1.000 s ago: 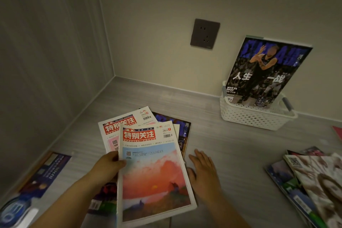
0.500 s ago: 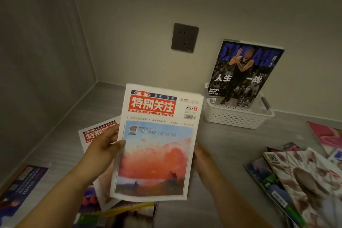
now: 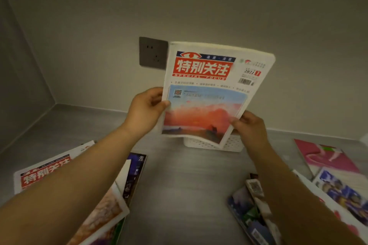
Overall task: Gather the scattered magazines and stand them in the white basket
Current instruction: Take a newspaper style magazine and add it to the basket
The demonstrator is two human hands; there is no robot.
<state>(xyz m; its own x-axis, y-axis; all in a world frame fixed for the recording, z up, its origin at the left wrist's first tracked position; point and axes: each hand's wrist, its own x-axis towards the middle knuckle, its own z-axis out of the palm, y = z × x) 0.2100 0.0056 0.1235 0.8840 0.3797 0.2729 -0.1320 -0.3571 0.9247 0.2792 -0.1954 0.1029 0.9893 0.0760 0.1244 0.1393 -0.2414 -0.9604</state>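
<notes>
Magazine [image 3: 217, 85] held upright in both hands before the basket [image 3: 196, 144].
Left hand [image 3: 146, 109] grips its left edge; right hand [image 3: 249, 127] pinches the lower right corner. The basket stands at the wall, mostly hidden behind it. Loose magazines [image 3: 45, 173] lie at both sides.
</notes>
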